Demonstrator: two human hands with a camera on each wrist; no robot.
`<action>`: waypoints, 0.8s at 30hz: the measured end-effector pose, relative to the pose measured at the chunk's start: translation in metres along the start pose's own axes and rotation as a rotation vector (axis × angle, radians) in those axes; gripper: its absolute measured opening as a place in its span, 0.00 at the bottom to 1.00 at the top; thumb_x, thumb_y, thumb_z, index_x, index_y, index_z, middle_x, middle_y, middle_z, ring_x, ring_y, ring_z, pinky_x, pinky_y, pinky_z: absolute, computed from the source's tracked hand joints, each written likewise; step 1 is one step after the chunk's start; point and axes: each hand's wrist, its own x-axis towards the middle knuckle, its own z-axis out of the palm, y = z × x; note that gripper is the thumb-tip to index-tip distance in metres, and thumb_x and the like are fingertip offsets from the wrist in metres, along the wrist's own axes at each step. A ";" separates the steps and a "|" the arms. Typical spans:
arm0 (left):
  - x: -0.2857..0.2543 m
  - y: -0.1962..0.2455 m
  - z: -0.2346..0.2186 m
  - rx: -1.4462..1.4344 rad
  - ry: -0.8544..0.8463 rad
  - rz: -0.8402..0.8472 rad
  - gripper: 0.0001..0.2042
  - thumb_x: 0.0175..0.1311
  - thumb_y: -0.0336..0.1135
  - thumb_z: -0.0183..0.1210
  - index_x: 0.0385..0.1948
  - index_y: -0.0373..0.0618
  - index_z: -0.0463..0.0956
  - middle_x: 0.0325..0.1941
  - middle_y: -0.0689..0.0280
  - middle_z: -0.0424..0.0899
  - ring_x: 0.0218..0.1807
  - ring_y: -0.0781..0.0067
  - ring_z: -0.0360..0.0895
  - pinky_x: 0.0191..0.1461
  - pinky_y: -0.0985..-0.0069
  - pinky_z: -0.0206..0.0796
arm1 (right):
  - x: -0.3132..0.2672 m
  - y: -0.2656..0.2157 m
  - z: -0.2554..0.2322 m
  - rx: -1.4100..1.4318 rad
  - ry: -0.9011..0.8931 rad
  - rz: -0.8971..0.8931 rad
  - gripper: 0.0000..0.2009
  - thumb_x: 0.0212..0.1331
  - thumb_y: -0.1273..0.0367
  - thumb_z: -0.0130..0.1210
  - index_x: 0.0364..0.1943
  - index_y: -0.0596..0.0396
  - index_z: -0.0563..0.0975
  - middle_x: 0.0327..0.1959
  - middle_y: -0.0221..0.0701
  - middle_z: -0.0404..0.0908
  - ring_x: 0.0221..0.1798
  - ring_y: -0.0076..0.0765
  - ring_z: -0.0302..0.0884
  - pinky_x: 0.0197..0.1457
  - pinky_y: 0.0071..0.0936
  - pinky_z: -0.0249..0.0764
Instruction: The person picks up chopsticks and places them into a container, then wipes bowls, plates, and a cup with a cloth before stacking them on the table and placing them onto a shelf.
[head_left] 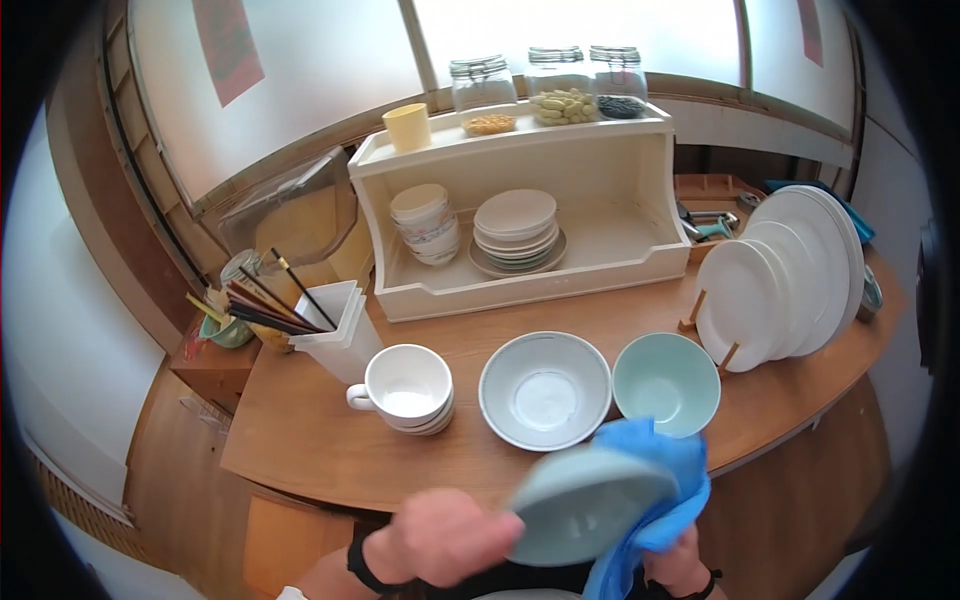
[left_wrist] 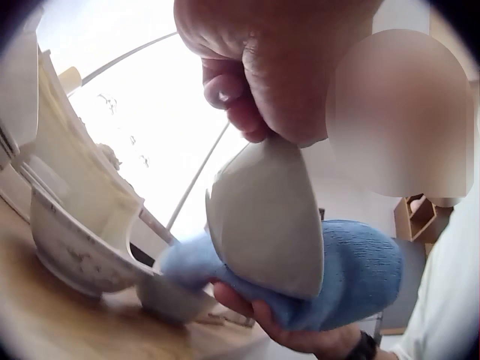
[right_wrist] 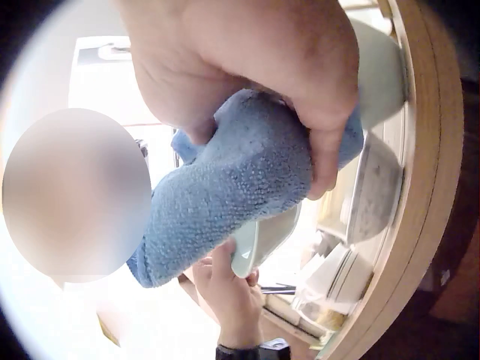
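Note:
A pale green bowl (head_left: 585, 510) is held tilted on its side above the front of the table. My left hand (head_left: 450, 537) grips its rim at the left, thumb and fingers pinching the edge, as the left wrist view also shows. My right hand (head_left: 677, 562) holds a blue cloth (right_wrist: 247, 180) against the opposite side of the bowl, with the fabric bunched between thumb and fingers. Behind the held bowl, a second pale green bowl (head_left: 668, 385) and a wider white bowl with a grey rim (head_left: 545, 392) stand upright side by side on the table.
Stacked white cups (head_left: 408, 385) stand left, beside a white holder (head_left: 345, 335) with chopsticks. White plates (head_left: 780, 290) lean upright in a rack at right. A cream shelf (head_left: 530, 290) at the back holds small bowls and dishes, with glass jars (head_left: 560, 90) on top.

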 end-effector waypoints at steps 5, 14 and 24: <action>-0.043 0.023 0.017 -0.188 0.044 0.087 0.32 0.57 0.40 0.60 0.62 0.33 0.60 0.59 0.42 0.65 0.60 0.43 0.66 0.65 0.56 0.56 | 0.037 -0.025 0.045 -0.342 -0.274 -0.087 0.29 0.51 0.72 0.61 0.60 0.59 0.67 0.53 0.35 0.76 0.54 0.32 0.74 0.60 0.31 0.68; -0.001 0.030 -0.005 -0.622 0.171 -0.247 0.28 0.60 0.40 0.58 0.59 0.34 0.63 0.61 0.37 0.64 0.60 0.40 0.67 0.64 0.53 0.57 | 0.053 -0.021 0.019 -0.412 -0.749 -0.261 0.37 0.59 0.65 0.60 0.69 0.59 0.54 0.66 0.38 0.63 0.68 0.40 0.61 0.72 0.40 0.56; -0.016 0.049 0.039 -0.618 0.523 -0.218 0.24 0.62 0.41 0.58 0.57 0.42 0.64 0.64 0.35 0.59 0.63 0.36 0.63 0.63 0.43 0.54 | 0.079 -0.008 0.035 -0.317 -0.768 -0.201 0.36 0.58 0.65 0.61 0.67 0.59 0.55 0.64 0.38 0.65 0.66 0.39 0.63 0.70 0.39 0.58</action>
